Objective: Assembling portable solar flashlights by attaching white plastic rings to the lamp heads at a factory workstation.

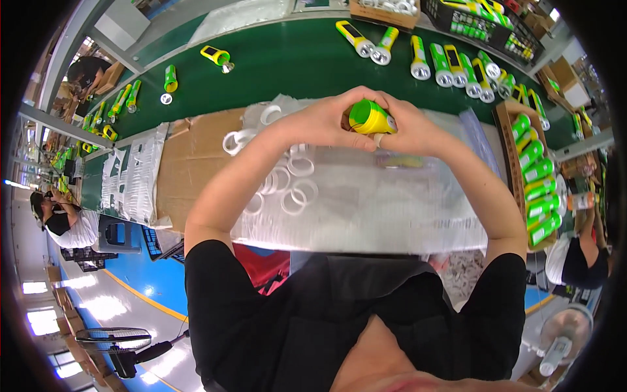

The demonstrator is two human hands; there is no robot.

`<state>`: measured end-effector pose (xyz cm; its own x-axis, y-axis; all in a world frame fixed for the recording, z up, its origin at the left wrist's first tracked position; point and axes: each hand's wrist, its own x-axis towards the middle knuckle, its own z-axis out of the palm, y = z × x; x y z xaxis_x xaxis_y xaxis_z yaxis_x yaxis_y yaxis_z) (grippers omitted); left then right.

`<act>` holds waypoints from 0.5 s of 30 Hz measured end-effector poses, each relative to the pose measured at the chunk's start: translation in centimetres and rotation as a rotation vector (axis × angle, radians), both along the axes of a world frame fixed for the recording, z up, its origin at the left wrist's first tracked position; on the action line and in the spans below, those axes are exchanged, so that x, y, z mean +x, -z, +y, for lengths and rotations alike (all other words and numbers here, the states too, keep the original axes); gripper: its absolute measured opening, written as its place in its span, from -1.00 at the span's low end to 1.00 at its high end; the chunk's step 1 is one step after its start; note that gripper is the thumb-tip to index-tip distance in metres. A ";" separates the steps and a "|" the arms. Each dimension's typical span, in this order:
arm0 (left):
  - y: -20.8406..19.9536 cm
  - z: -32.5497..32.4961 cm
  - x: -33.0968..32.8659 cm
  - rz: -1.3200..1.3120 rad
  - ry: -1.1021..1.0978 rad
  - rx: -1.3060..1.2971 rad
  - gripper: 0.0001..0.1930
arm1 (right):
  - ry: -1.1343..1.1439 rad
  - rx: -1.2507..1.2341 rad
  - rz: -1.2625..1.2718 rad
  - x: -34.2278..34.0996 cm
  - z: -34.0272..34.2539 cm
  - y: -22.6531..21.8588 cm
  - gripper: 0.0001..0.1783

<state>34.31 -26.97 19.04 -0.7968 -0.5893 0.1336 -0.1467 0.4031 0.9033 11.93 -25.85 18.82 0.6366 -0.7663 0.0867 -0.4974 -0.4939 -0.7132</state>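
Between my two hands is a green and yellow flashlight (371, 119), tilted with its green end toward the far side. My left hand (330, 121) curls around its left side, fingers closed on it. From the right, my right hand (410, 128) grips the same flashlight, thumb near its lower edge. The fingertips meet above it, and part of the flashlight's body is hidden behind my hands. Several loose white rings (301, 166) lie on the white-covered work surface (366, 215) beside and below my left forearm. A small flat item in clear wrap (400, 161) lies just under my right hand.
A green conveyor belt (281, 72) runs across the far side, with several flashlights (418, 59) on it. At right stands a cardboard box (516, 163) of flashlights; a black crate (483, 29) sits at the back. Brown cardboard (196, 157) covers the left. Co-workers sit at both sides.
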 end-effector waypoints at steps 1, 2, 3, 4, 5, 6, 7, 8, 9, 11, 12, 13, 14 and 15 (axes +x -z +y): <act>0.1 1.7 -0.4 0.074 -0.026 0.126 -0.41 | 0.055 -0.021 -0.076 -0.7 1.5 0.8 -0.24; 0.5 2.8 -0.5 0.113 -0.017 0.316 -0.35 | 0.068 -0.005 -0.097 -1.3 2.7 1.3 -0.26; 1.0 3.8 -0.4 0.113 -0.004 0.323 -0.35 | 0.083 0.000 -0.095 -1.8 4.3 1.7 -0.26; 1.7 4.7 0.0 0.118 -0.100 0.353 -0.43 | 0.173 0.026 -0.096 -1.8 6.1 1.9 -0.27; 2.7 5.5 -0.1 0.120 -0.192 0.385 -0.50 | 0.268 0.053 -0.098 -1.8 7.8 2.3 -0.27; 4.2 6.5 -0.9 0.220 -0.280 0.320 -0.63 | 0.299 0.107 -0.144 -1.6 9.1 2.9 -0.22; 4.8 7.6 -1.4 0.217 -0.272 0.325 -0.63 | 0.308 0.111 -0.144 -1.4 10.6 3.1 -0.22; 5.3 8.6 -2.0 0.271 -0.370 0.180 -0.67 | 0.341 0.176 -0.212 -1.0 12.0 3.2 -0.24; 5.6 9.6 -2.5 0.323 -0.468 0.033 -0.72 | 0.374 0.241 -0.282 -0.7 13.3 3.3 -0.25; 4.8 12.0 -3.9 0.405 -0.486 0.005 -0.80 | 0.387 0.406 -0.392 -0.1 15.5 3.8 -0.26; 4.7 12.9 -4.2 0.378 -0.485 -0.042 -0.81 | 0.389 0.483 -0.456 0.1 16.2 4.0 -0.29; 5.2 13.7 -4.7 0.391 -0.478 -0.091 -0.77 | 0.321 0.509 -0.578 0.2 16.7 4.8 -0.38; 5.3 13.9 -4.7 0.389 -0.473 -0.092 -0.77 | 0.324 0.508 -0.582 0.3 17.2 5.3 -0.38; 5.4 14.0 -4.7 0.381 -0.431 -0.272 -0.74 | 0.293 0.621 -0.722 0.5 17.5 5.7 -0.41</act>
